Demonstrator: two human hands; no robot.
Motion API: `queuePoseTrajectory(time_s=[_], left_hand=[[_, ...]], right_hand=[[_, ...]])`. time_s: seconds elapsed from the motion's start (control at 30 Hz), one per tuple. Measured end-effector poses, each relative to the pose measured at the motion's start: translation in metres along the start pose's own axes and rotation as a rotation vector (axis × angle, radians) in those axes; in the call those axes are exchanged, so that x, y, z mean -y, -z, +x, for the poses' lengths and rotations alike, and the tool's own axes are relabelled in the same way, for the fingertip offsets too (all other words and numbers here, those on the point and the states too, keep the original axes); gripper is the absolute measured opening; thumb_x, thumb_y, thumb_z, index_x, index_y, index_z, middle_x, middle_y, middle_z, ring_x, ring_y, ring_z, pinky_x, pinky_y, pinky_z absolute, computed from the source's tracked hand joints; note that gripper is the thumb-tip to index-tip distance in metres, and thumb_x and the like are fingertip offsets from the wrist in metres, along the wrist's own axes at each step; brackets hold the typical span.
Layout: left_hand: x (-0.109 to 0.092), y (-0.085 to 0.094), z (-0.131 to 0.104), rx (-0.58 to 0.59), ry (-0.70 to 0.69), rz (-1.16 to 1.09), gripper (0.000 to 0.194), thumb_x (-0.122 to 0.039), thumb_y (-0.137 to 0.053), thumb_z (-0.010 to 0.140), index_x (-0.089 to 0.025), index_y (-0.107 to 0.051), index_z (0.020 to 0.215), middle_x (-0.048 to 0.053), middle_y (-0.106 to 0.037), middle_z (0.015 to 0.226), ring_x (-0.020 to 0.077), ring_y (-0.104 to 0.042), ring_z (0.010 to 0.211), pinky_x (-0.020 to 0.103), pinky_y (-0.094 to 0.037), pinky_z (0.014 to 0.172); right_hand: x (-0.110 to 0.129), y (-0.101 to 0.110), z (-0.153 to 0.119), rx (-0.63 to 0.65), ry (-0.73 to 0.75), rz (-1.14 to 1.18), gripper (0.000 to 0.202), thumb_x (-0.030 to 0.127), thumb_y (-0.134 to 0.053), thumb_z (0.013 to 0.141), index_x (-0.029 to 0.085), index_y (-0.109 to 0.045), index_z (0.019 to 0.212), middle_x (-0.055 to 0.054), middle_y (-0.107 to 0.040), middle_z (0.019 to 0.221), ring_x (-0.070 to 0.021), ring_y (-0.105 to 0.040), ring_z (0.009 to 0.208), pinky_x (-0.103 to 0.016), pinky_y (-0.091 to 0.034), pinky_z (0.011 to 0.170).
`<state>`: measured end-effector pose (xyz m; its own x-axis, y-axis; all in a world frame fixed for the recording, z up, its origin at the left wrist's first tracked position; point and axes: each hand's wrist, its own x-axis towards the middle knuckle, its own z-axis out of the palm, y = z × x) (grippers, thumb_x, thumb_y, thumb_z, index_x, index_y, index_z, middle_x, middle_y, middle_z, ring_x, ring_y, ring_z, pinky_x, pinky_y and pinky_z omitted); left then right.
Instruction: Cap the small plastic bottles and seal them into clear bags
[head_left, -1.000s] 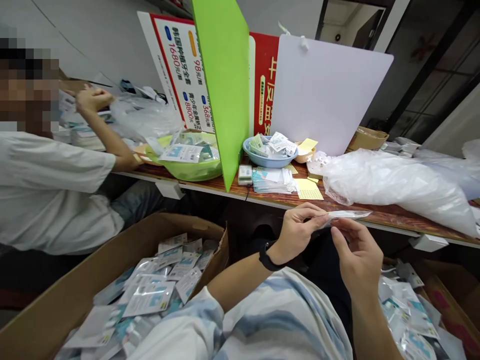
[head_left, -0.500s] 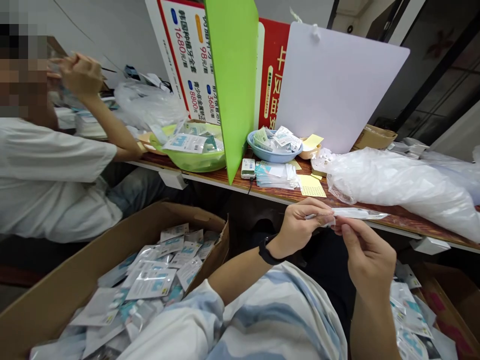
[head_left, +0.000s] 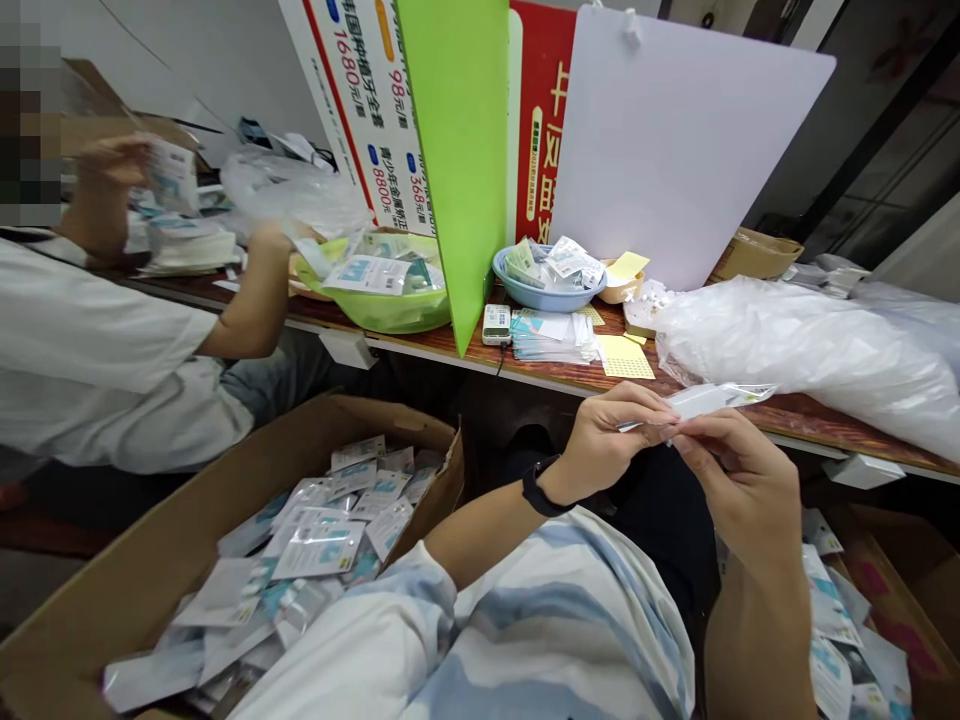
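Observation:
Both my hands meet in front of me, just short of the table edge, on one clear plastic packet with a white backing. My left hand, with a dark band at the wrist, pinches its left end. The fingers of my right hand are closed on its near edge, close to the left fingertips. The packet is tilted, and its clear end points right. What it contains cannot be made out. Beyond my hands, a stack of similar packets and a yellow sticker sheet lie on the table.
A cardboard box full of packets stands at my left, more packets at my right. On the table are a blue basin, a green basin, a green divider and a large plastic bag. A co-worker sits at left.
The packet has turned so that more of its white face shows, still between my hands. The co-worker's raised hand has come down; one hand now holds a packet, the other reaches toward the green basin.

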<state>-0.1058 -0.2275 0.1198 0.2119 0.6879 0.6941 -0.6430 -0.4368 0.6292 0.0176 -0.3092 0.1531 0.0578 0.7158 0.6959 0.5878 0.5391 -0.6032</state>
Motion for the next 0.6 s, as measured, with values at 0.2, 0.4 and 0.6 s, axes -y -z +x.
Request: queuePoseTrajectory(time_s=[0.2,0.4,0.6], left_hand=[[0.0,0.004,-0.004,0.055,0.092,0.023,0.009,-0.023,-0.082,0.072,-0.027,-0.08,0.08,0.004,-0.07,0.081,0.0158,-0.066,0.083,0.031,-0.054,0.08],[-0.01,0.001,-0.004,0.068,0.151,0.072,0.012,-0.034,-0.083,0.071,-0.024,-0.08,0.076,0.006,-0.069,0.081,0.0166,-0.065,0.081,0.031,-0.053,0.077],[-0.018,0.0,-0.005,0.048,0.261,0.054,0.019,-0.04,-0.084,0.067,-0.023,-0.08,0.074,0.006,-0.068,0.079,0.0166,-0.064,0.078,0.032,-0.052,0.076]], right_hand=[[0.002,0.007,-0.002,0.092,0.012,-0.058,0.006,0.017,-0.063,0.089,0.021,-0.063,0.083,0.001,-0.06,0.079,-0.0107,-0.06,0.068,-0.022,-0.05,0.061],[-0.003,0.005,-0.01,0.078,-0.039,0.032,0.01,0.021,-0.062,0.09,0.02,-0.06,0.08,0.002,-0.054,0.076,-0.0109,-0.056,0.064,-0.024,-0.046,0.057],[-0.006,-0.008,-0.018,-0.064,-0.073,0.093,0.016,0.025,-0.062,0.09,0.02,-0.056,0.077,0.002,-0.052,0.072,-0.0109,-0.053,0.061,-0.024,-0.043,0.056]])
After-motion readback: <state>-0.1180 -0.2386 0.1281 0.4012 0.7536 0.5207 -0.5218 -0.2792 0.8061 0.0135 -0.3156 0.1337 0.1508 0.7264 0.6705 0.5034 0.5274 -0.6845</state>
